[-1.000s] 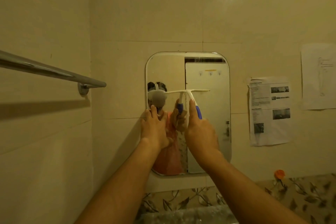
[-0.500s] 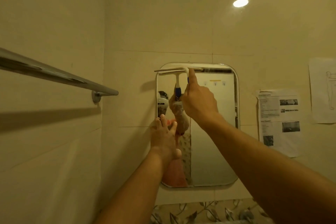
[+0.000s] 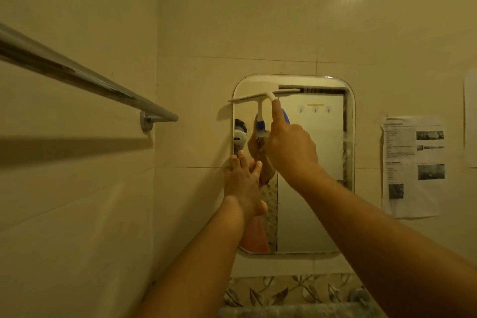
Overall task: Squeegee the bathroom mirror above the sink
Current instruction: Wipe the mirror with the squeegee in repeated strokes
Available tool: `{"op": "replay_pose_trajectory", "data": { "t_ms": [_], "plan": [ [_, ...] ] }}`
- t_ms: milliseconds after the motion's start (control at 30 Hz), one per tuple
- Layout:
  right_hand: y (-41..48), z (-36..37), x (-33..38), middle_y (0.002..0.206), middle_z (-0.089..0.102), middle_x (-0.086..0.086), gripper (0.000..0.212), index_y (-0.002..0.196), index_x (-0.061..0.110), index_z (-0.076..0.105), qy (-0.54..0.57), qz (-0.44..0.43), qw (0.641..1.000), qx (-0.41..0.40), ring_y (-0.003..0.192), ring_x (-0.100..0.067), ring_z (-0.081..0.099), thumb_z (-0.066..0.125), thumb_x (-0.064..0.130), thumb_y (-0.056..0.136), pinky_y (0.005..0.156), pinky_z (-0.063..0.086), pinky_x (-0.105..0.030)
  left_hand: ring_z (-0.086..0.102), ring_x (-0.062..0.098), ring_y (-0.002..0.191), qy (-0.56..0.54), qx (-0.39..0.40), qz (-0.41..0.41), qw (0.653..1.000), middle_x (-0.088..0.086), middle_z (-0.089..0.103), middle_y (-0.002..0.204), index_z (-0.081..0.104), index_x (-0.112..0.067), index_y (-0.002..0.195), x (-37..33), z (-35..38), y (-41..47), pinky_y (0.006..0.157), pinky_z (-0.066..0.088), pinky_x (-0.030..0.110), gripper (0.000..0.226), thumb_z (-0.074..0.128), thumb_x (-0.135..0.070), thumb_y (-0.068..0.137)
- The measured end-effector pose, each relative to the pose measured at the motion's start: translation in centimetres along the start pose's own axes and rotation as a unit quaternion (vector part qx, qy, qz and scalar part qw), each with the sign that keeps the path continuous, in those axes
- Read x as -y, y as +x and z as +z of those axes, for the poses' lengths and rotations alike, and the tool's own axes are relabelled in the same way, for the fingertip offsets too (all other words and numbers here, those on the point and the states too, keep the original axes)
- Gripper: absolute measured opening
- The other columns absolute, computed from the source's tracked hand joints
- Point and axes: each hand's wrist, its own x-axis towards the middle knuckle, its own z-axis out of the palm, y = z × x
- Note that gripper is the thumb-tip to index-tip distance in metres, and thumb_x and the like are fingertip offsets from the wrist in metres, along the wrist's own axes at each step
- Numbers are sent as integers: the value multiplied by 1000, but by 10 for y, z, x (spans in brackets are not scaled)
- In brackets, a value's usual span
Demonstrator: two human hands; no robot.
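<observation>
No readable text. Printed sheet (image 3: 413, 165) taped on wall right of mirror (image 3: 304, 230) has text blocks, headings and small photos, all too small and blurred to make out; second sheet (image 3: 471, 119) at right frame edge is cut off, shows nothing legible. Yellow strip (image 3: 315, 105) on the door reflected in mirror may be a label, no letters or numbers can be told.

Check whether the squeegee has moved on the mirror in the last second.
Yes. The squeegee has risen from the middle of the mirror to just under its top edge.
</observation>
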Motion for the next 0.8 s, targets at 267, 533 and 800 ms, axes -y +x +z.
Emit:
{"op": "replay_pose_trajectory", "data": {
  "t_ms": [267, 533, 800],
  "plan": [
    [-59, 28, -22, 85, 60, -6, 87, 157, 36, -18, -31, 7, 999, 36, 54, -9, 50, 51, 24, 105, 48, 47, -25, 2, 47, 150, 10, 0, -6, 1000, 27, -1, 164, -2, -21, 161, -1, -1, -2, 120, 14, 58, 116, 50, -81, 76],
    [-44, -2, -18, 71, 52, 0, 70, 157, 39, -3, 2, -30, 999, 35, 50, -10, 50, 44, 29, 107, 41, 35, -21, 0, 50, 149, 26, 15, 13, 999, 24, 3, 165, 6, -21, 162, 1, -10, -5, 119, 16, 59, 108, 48, -78, 80],
    [30, -31, 20, 82, 60, -8, 81, 161, 35, -1, -16, -44, 999, -3, 61, -18, 58, 51, 14, 102, 56, 56, -34, 3, 50, 146, -46, 20, -15, 999, 24, -7, 163, 5, -30, 161, 0, -10, -6, 119, 20, 57, 111, 61, -71, 74]
  ]
}}
